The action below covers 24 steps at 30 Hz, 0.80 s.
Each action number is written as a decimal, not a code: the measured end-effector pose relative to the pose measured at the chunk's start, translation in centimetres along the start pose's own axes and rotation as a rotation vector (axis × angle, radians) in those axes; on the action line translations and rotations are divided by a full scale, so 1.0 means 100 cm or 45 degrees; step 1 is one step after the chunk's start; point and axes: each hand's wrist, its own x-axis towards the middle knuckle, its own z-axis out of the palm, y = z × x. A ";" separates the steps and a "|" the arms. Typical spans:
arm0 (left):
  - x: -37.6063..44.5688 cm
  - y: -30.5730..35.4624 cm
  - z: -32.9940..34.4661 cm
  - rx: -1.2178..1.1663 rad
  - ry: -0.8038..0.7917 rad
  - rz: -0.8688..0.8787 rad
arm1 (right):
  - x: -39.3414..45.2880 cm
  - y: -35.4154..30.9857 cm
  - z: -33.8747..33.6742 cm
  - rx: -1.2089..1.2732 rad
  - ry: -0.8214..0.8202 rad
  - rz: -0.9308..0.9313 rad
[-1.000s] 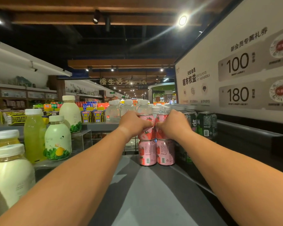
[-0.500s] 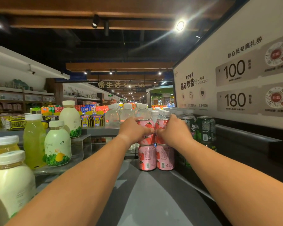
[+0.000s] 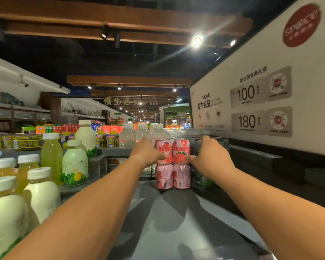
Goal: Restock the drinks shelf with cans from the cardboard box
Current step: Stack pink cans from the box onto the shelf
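While both arms reach in | left hand and right hand flank, touch top pink cans | grip closure unclear | white sign right of cans

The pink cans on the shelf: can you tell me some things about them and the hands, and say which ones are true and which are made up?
1. The pink cans are stacked two high. True.
2. The left hand is at the left side of the top cans, the right hand at their right side. True.
3. The top cans say BON BON. True.
4. The pink cans lie on their sides. False: they stand upright.
5. Green bottles stand right of the pink cans. False: they stand on the left.
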 end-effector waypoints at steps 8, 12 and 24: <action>-0.112 0.014 -0.041 0.212 0.160 0.003 | -0.070 -0.018 -0.040 0.137 -0.152 -0.131; -0.178 0.015 -0.054 0.300 0.290 -0.008 | -0.121 -0.029 -0.054 0.145 -0.215 -0.304; -0.405 -0.049 -0.122 0.760 0.417 -0.285 | -0.296 -0.089 -0.059 0.449 -0.285 -0.720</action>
